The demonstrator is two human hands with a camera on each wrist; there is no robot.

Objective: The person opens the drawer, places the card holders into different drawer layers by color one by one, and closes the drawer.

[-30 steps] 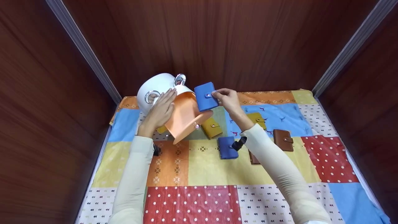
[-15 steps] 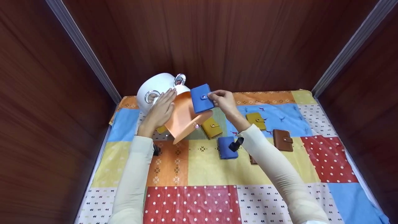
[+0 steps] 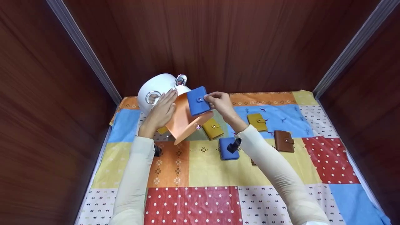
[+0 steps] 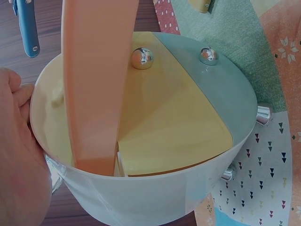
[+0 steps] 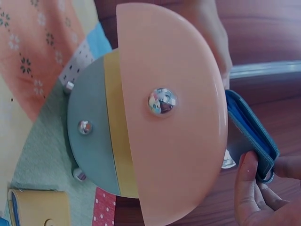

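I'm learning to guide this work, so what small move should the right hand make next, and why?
Probably ease the blue wallet down into the orange drawer: the right hand pinches it at the opening, the drawer stands pulled out, and the left hand rests against the white container.

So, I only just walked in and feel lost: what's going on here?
A person's right grip pinches a blue wallet, holding it up by an open orange drawer but not inside it. Their left grip rests against the white container the drawer belongs to. More wallets, yellow, blue and brown, lie on the patterned tablecloth.
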